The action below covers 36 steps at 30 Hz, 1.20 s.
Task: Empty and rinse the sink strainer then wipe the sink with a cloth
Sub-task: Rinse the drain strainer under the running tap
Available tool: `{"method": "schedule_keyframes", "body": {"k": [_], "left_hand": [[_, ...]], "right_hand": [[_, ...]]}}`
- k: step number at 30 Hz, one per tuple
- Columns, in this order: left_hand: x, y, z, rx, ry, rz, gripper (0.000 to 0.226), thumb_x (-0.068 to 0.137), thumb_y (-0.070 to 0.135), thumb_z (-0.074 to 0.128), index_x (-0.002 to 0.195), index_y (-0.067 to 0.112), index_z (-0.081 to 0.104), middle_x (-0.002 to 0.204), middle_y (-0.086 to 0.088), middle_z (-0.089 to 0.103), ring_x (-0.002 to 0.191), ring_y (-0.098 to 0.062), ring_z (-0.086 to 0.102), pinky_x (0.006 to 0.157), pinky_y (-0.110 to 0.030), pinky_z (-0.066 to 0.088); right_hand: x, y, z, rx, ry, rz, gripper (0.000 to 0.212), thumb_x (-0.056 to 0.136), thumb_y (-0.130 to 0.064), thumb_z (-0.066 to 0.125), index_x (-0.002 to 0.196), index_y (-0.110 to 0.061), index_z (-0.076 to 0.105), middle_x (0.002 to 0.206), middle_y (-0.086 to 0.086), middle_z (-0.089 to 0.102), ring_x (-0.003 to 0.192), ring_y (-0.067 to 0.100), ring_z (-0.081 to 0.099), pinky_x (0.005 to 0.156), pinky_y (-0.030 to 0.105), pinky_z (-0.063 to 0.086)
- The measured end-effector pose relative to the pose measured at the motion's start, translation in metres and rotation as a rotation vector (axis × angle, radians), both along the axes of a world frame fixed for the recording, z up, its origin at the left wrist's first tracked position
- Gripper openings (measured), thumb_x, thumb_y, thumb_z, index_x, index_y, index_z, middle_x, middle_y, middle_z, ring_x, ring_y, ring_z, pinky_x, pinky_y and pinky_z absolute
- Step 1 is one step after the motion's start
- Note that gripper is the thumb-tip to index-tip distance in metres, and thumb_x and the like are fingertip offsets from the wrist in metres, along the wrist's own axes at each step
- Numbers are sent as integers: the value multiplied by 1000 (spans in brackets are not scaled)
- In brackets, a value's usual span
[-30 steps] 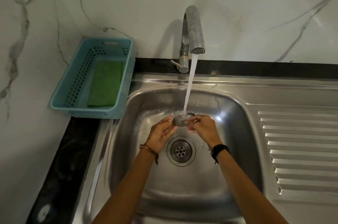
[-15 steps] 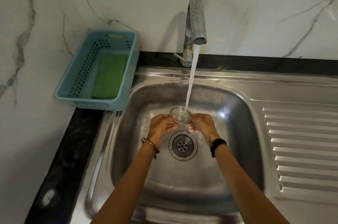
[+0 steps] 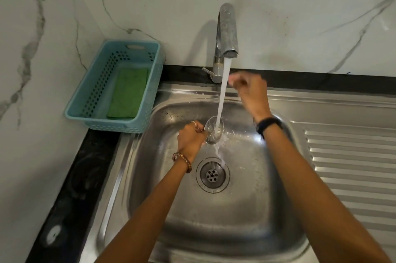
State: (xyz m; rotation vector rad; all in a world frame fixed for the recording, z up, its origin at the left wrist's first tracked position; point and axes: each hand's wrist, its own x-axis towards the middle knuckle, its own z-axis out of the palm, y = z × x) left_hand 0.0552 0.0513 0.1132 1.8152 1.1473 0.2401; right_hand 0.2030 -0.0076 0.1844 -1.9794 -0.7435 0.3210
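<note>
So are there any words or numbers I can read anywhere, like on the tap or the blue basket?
None: no word, number, brand or sign can be read.
tap: plain metal with dull spots, no lettering.
blue basket: only holes, no label.
green cloth: plain, no label showing.
sink: bare steel; faint marks on the back wall of the bowl are too blurred to read.
black wristband: nothing legible.
</note>
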Motion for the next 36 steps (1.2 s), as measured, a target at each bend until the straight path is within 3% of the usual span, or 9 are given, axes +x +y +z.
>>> {"method": "schedule_keyframes", "body": {"k": [5, 8, 11, 14, 20, 23, 26, 29, 36], "left_hand": [[2, 3, 3, -131, -48, 35, 11, 81, 7, 64, 93, 5, 65, 93, -15, 71, 62, -12, 63, 51, -9, 50], [1, 1, 3, -255, -125, 75, 14, 82, 5, 63, 96, 1, 63, 97, -19, 69, 69, -16, 67, 58, -16, 56], [0, 1, 4, -260, -142, 78, 13, 82, 4, 63, 95, 1, 63, 98, -20, 69, 76, -26, 68, 71, -30, 58], [-3, 2, 4, -242, -161, 79, 9, 82, 4, 63, 90, 5, 63, 96, -18, 69, 75, -22, 67, 69, -27, 58], [-15, -5, -8, -124, -118, 28, 13, 80, 1, 64, 93, 3, 65, 93, -18, 71, 68, -16, 65, 69, -28, 58], [-23, -15, -18, -33, -80, -2, 9, 78, 3, 66, 85, 7, 68, 84, -11, 73, 77, -22, 68, 79, -34, 56], [-33, -29, -28, 103, -39, -40, 8, 80, 7, 64, 84, 13, 67, 82, 3, 69, 69, -8, 63, 62, -3, 44], [-45, -41, -40, 181, -48, -51, 5, 83, 11, 60, 83, 16, 62, 83, 0, 70, 73, -17, 66, 63, -19, 51], [-51, -49, -65, 83, -38, 43, 5, 82, 14, 64, 78, 16, 62, 84, 0, 68, 71, -15, 64, 67, -33, 56]], "right_hand": [[23, 60, 28, -85, 1, 178, 27, 94, -15, 51, 113, 1, 61, 115, 19, 64, 99, 30, 62, 90, 37, 52], [20, 69, 18, -243, 129, 399, 31, 93, -22, 53, 107, 4, 61, 98, 17, 62, 84, 20, 55, 76, 23, 46], [15, 57, 13, 81, 531, 248, 32, 97, -33, 42, 80, -10, 58, 72, 1, 52, 59, 9, 43, 60, 20, 37], [15, 36, -3, 416, 935, 175, 37, 97, -40, 33, 107, -17, 59, 96, -6, 59, 68, 7, 47, 62, 21, 39], [-25, -30, -56, 30, 549, 123, 35, 93, -13, 47, 128, -17, 53, 133, 4, 54, 106, 12, 55, 84, 23, 44], [-51, -63, -79, -117, 420, 278, 33, 90, -7, 54, 121, -18, 58, 118, -1, 62, 103, 7, 57, 81, 10, 42], [-74, -79, -87, -125, 88, 249, 19, 87, -8, 59, 102, -18, 67, 100, -5, 65, 93, 9, 60, 76, 10, 44], [-88, -90, -92, -139, -180, 233, 17, 88, -9, 57, 99, -20, 66, 96, -11, 55, 80, 2, 54, 67, 6, 40], [-89, -87, -118, -201, -41, 125, 19, 88, -6, 57, 105, -13, 63, 101, 0, 60, 87, 11, 59, 72, 10, 42]]}}
